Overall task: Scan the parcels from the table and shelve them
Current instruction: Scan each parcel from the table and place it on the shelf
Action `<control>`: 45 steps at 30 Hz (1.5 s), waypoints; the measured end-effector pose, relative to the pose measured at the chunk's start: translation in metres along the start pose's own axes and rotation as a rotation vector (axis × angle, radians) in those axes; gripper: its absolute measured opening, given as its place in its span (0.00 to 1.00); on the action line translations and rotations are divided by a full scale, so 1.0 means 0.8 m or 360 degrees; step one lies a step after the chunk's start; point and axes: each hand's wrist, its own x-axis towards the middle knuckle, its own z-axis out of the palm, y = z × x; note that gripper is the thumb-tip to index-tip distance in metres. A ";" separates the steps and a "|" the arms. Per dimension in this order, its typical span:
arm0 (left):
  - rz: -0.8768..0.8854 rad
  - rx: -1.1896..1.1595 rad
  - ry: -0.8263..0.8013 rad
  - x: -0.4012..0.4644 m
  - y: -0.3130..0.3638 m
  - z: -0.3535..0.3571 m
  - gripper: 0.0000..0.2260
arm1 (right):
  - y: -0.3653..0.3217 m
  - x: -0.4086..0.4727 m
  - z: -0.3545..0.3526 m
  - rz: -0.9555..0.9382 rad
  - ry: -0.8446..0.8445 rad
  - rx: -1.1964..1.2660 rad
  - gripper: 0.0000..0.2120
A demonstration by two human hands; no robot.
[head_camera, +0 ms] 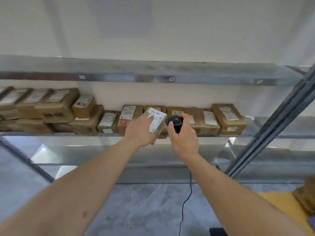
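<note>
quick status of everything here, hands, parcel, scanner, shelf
left hand: holds the parcel
parcel: held at the shelf edge, label up
right hand: grips the scanner
scanner: held beside the parcel, cable hanging down
shelf: row of labelled parcels on it

There is one view only — a wide-angle camera on the person's head, so no second view shares the scene. It faces forward, toward a metal shelf [170, 134] that crosses the middle of the frame, near enough for the outstretched arms to reach. The white wall [170, 31] fills the upper part, the grey floor [144, 201] the lower part — straight lines bend near the edges.
</note>
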 end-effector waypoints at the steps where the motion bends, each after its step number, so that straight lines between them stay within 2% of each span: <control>1: -0.0066 -0.0002 -0.0011 0.008 -0.015 0.001 0.34 | -0.004 0.011 0.015 -0.0016 -0.0050 0.0023 0.22; 8: -0.0396 -0.0059 0.0031 0.052 -0.121 -0.001 0.34 | -0.046 0.073 0.114 -0.0125 -0.0332 0.0105 0.20; 13: -0.0553 -0.0095 0.0052 0.078 -0.199 -0.003 0.39 | -0.089 0.104 0.184 -0.0194 -0.0406 0.0147 0.19; 25: -0.0434 -0.0189 0.0018 0.162 -0.391 0.001 0.30 | -0.187 0.146 0.363 -0.0009 -0.0406 0.0093 0.20; 39: -0.0385 -0.0363 0.0184 0.210 -0.465 -0.045 0.28 | -0.245 0.187 0.428 0.0011 -0.0389 0.0006 0.20; 45: -0.0467 -0.0300 0.0222 0.219 -0.467 -0.047 0.29 | -0.252 0.202 0.429 -0.0001 -0.0386 0.0023 0.12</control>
